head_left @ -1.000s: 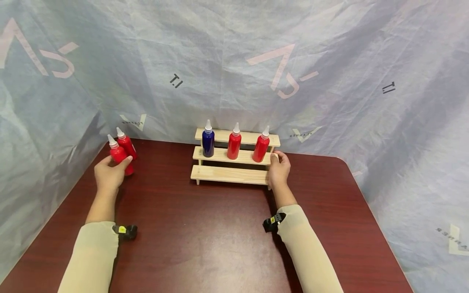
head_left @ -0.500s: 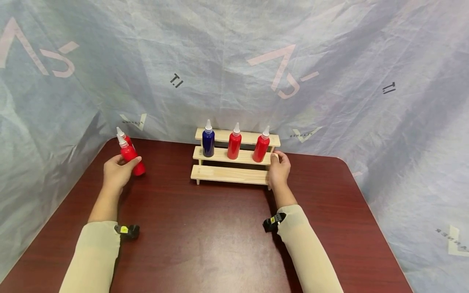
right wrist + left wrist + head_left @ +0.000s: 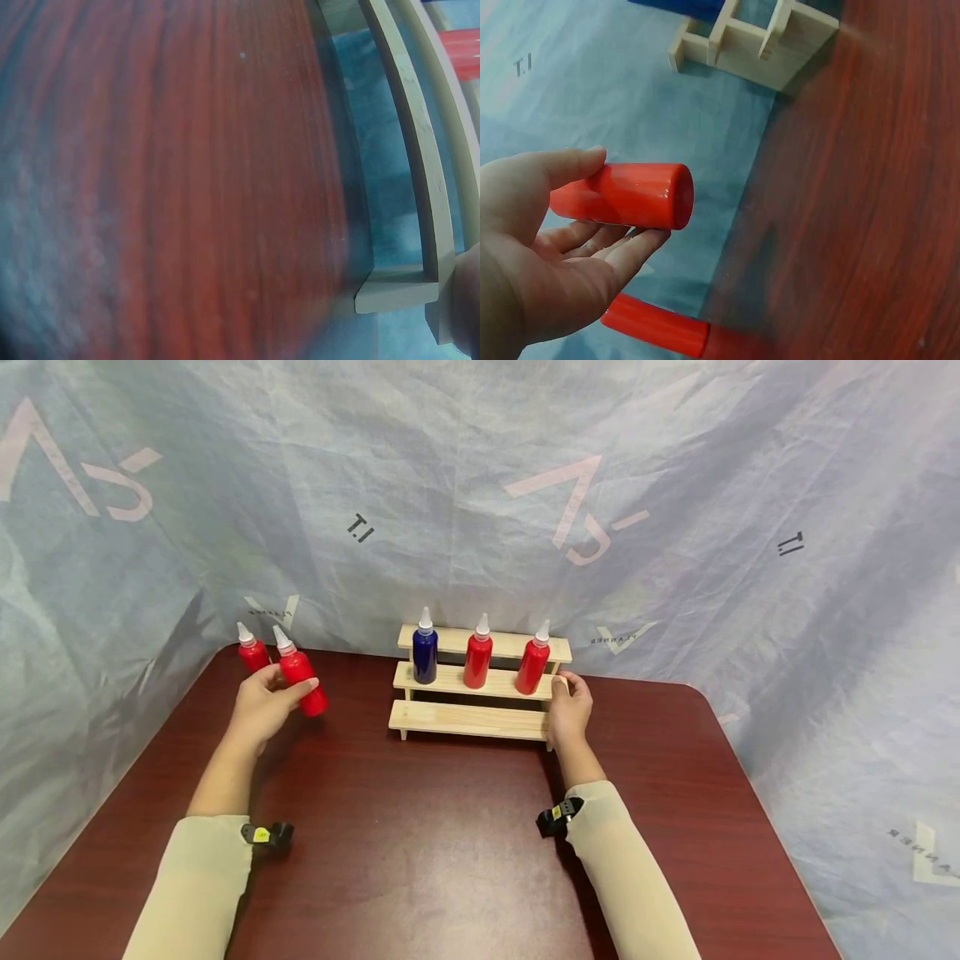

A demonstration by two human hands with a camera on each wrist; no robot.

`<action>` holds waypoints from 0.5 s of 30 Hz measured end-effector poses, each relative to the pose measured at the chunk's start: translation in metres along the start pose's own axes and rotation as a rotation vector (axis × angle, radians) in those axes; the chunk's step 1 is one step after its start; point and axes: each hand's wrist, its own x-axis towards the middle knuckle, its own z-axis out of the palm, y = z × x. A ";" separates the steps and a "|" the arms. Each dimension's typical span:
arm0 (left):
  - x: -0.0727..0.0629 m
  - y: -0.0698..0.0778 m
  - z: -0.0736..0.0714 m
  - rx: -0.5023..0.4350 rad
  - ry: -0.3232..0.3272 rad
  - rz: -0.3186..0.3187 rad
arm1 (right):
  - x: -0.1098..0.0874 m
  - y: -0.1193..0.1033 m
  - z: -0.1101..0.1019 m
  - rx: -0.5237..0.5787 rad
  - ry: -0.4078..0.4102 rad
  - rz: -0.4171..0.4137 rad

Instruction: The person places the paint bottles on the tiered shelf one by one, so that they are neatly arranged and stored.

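Head: I see reddish table (image 3: 405, 843), printed cloth (image 3: 465, 552) behind; left hand (image 3: 261, 706) grasps tilted red bottle (image 3: 300, 670), far left; right hand (image 3: 570, 708) pinches wooden rack (image 3: 465, 718), right end | left wrist: bottle clear of table | right wrist: streaky table grain.

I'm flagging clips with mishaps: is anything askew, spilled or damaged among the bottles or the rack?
Nothing stands out; no spill or damage shows. The tilted red bottle leans, but the left hand holds it. On the rack, the blue bottle and two red bottles stand upright.
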 end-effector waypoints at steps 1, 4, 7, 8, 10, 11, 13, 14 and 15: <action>0.000 0.002 0.001 -0.016 -0.005 0.007 | 0.000 0.001 0.000 -0.002 -0.001 -0.002; -0.002 0.007 0.004 -0.051 -0.014 0.015 | 0.001 0.002 -0.001 -0.002 -0.007 -0.009; -0.003 0.012 0.005 -0.057 -0.017 0.011 | 0.002 0.002 -0.001 0.003 -0.013 -0.012; -0.004 0.013 0.005 -0.053 -0.017 0.009 | 0.002 0.002 0.000 0.005 -0.013 -0.012; -0.004 0.015 0.006 -0.049 -0.023 0.010 | 0.002 0.003 0.000 0.008 -0.012 -0.011; -0.005 0.016 0.006 -0.053 -0.026 0.015 | 0.002 0.003 0.000 0.008 -0.011 -0.011; -0.005 0.017 0.006 -0.066 -0.034 0.029 | 0.002 0.002 0.000 0.008 -0.009 -0.012; -0.005 0.018 0.006 -0.079 -0.039 0.035 | 0.002 0.002 0.000 0.007 -0.007 -0.011; -0.006 0.019 0.006 -0.096 -0.046 0.041 | 0.001 0.002 0.000 0.007 -0.006 -0.012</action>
